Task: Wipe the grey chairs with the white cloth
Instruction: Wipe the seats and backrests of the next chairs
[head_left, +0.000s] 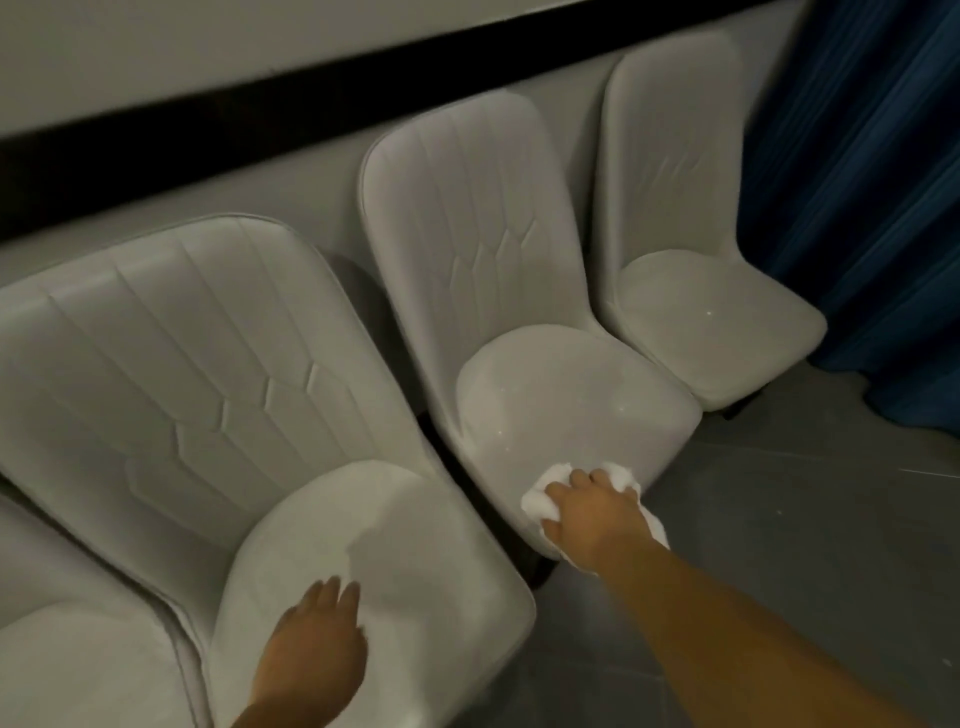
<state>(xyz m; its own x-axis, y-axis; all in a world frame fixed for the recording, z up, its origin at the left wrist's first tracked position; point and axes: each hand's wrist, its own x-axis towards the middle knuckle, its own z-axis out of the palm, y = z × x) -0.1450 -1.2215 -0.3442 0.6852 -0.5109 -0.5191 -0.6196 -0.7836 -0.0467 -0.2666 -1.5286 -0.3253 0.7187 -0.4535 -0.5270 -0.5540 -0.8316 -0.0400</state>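
Room: we look down at a row of grey chairs set against a pale wall (156, 78) with a dark band along it, a blue curtain (857, 182) at the right, and a dark tiled floor (779, 493) in front.
Near chair (171, 364): the largest in view, its padded back stitched in panels; we judge it stable enough to lean on, its covering smooth and soft under the palm.
Middle chair (493, 249): the one we are wiping now, its seat rounded toward the front edge; small bright specks show on the seat, though we cannot tell what they are.
Far chair (691, 270): just beside the curtain, nothing on it, no hand near it.
Partial chair (62, 670): only a seat corner shows at the lower left edge.
Left hand (311, 639): fingers straight and close together, palm flat on the near chair's seat near its front edge, holding nothing.
Right hand (592, 514): fingers curled into the cloth, pressing it down on the front edge of the middle chair's seat.
Cloth (535, 501): white, bunched, puffing out around the fingers; we judge it light, limp and fluffy, best taken as a gathered wad in the palm so no loose tail drags.
Progress: we judge the front rim of the middle seat is the part in hand; we cannot tell which chairs are already wiped.
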